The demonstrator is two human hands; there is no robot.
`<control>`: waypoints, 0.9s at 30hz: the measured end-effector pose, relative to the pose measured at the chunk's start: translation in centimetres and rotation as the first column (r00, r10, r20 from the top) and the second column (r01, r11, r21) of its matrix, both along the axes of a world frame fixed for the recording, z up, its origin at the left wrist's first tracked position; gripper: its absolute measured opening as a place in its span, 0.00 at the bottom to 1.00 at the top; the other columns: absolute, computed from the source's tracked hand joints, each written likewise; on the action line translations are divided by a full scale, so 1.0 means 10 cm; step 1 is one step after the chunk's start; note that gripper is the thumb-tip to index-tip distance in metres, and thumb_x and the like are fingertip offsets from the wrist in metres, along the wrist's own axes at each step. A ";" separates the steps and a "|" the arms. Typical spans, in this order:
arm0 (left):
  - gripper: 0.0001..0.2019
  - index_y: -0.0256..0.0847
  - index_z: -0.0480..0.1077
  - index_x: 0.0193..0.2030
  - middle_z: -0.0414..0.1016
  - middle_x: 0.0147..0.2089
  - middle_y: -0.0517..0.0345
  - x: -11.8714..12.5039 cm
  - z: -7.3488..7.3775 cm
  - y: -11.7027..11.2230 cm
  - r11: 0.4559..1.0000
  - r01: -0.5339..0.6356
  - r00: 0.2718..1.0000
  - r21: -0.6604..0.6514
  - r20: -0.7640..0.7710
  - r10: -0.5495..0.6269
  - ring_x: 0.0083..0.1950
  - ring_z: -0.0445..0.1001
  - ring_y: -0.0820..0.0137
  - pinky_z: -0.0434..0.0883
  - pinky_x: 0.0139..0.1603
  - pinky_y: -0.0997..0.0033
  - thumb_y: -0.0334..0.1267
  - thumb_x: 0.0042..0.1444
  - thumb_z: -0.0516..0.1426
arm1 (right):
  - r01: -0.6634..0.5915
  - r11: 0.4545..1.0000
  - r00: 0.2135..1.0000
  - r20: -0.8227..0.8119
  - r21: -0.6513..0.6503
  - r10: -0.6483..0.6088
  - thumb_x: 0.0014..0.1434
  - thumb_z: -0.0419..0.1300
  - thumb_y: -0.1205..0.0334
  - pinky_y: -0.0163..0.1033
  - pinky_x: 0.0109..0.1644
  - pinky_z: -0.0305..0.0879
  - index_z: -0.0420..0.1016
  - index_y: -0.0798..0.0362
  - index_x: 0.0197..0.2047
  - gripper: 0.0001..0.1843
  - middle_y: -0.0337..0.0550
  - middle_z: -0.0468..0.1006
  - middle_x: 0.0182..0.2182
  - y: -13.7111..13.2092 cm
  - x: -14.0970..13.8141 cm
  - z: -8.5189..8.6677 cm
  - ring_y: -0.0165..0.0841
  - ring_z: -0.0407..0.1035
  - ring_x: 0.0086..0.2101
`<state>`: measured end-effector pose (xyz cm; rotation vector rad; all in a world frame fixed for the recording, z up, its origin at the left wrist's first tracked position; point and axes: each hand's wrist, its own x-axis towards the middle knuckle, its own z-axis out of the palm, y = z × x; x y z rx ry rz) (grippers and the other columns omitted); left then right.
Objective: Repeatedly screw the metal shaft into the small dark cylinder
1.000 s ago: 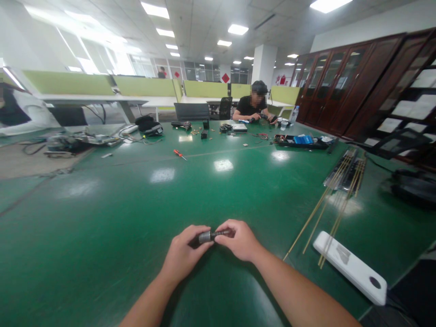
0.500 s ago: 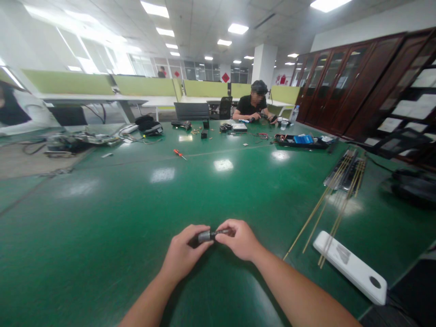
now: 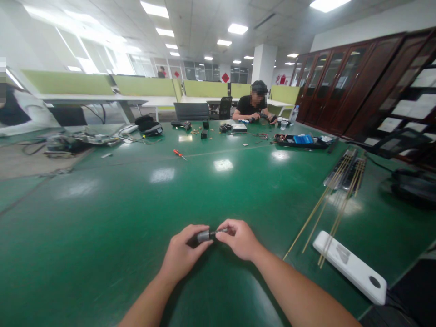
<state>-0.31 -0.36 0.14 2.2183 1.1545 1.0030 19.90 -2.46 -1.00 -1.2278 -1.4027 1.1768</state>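
Toward the near edge of the bench (image 3: 136,200), the cylinder (image 3: 203,236) is being clasped by the left hand (image 3: 184,250), and its thin shaft (image 3: 213,233) is being pinched by the right hand (image 3: 240,239).

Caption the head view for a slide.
Left hand and right hand hold a grey-and-black cylindrical object over a glossy green tabletop.

this is an office, with yellow-green desk dividers (image 3: 145,88) across the upper middle, ceiling lights (image 3: 238,29) along the top and glass-fronted wooden cabinets (image 3: 358,81) at upper right.
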 end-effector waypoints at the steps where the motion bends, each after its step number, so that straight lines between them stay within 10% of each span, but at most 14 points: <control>1: 0.12 0.44 0.75 0.45 0.79 0.42 0.55 0.00 -0.01 0.00 1.000 -0.001 1.000 0.000 -0.001 0.001 0.43 0.77 0.65 0.73 0.45 0.66 0.43 0.54 0.62 | 0.002 1.000 1.000 0.001 0.000 -0.002 0.53 0.63 0.60 0.32 0.28 0.56 0.77 0.55 0.34 0.08 0.35 0.70 0.22 0.00 0.00 -0.01 0.26 0.60 0.23; 27: 0.13 0.44 0.75 0.45 0.79 0.45 0.54 0.01 0.01 0.01 0.999 -0.046 0.999 -0.005 0.002 0.046 0.46 0.78 0.63 0.74 0.49 0.64 0.46 0.56 0.61 | 0.031 0.999 0.996 -0.079 -0.021 -0.033 0.53 0.63 0.60 0.33 0.30 0.60 0.76 0.56 0.34 0.08 0.37 0.73 0.23 0.03 0.01 -0.02 0.27 0.64 0.24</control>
